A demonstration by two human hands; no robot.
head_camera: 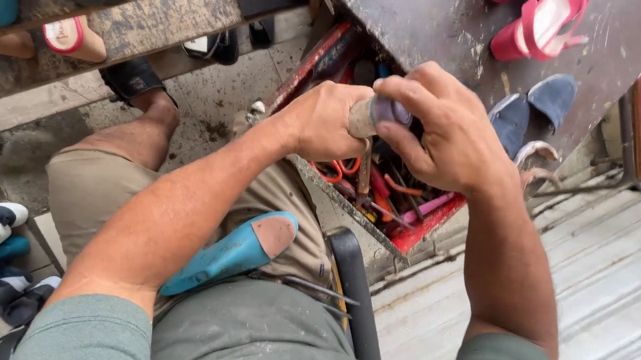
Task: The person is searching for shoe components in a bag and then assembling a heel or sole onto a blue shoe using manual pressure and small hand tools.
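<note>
While both hands meet over the red tool tray (427,228), I read this as the moment of readying a tool, not yet working on the shoe. My left hand (325,119) is wrapped tight around the tan handle of a hand tool (363,118), and its metal shaft hangs down toward the clutter of pliers and orange-handled scissors (336,167) in the tray. My right hand (451,130) comes over from the other side, thumb and fingertips pinched shut on the purple-grey cap (390,111) at the handle's end; whether it is being twisted or just steadied I cannot tell. The turquoise shoe (229,254) lies across my lap, toe end with its pale sole patch pointing toward the tray, touched by neither hand. I judge the next move needs one hand freed to take up that shoe, with the tool kept firm in the other and its tip clear of my thigh. Pink sandals (535,22) sit on the dark benchtop (437,27) beyond, and blue shoes (531,106) lie below it.
</note>
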